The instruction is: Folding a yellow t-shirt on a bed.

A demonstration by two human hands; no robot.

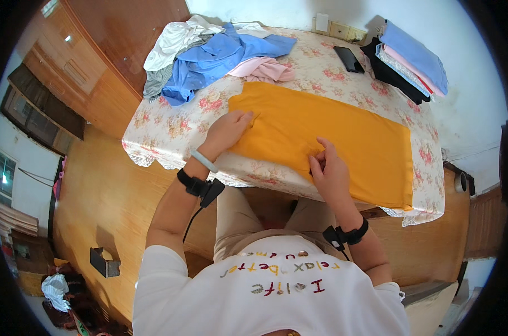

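A mustard-yellow garment (343,134) lies folded into a long, flat shape on the table, running from the middle toward the right front; its exact kind cannot be told. My left hand (229,132) is closed on the cloth near its left end, where small creases gather at the fingertips. Along the near edge, my right hand (330,171) pinches the fabric between thumb and fingers, with the index finger lifted and bent. Part of the cloth under each hand is hidden.
Loose clothes, among them a blue shirt (215,59), a white one (178,42) and a pink one (262,69), are heaped at the back left. A folded stack (413,56) and a black phone (349,59) sit back right. The flowered tablecloth (175,126) hangs over the edge.
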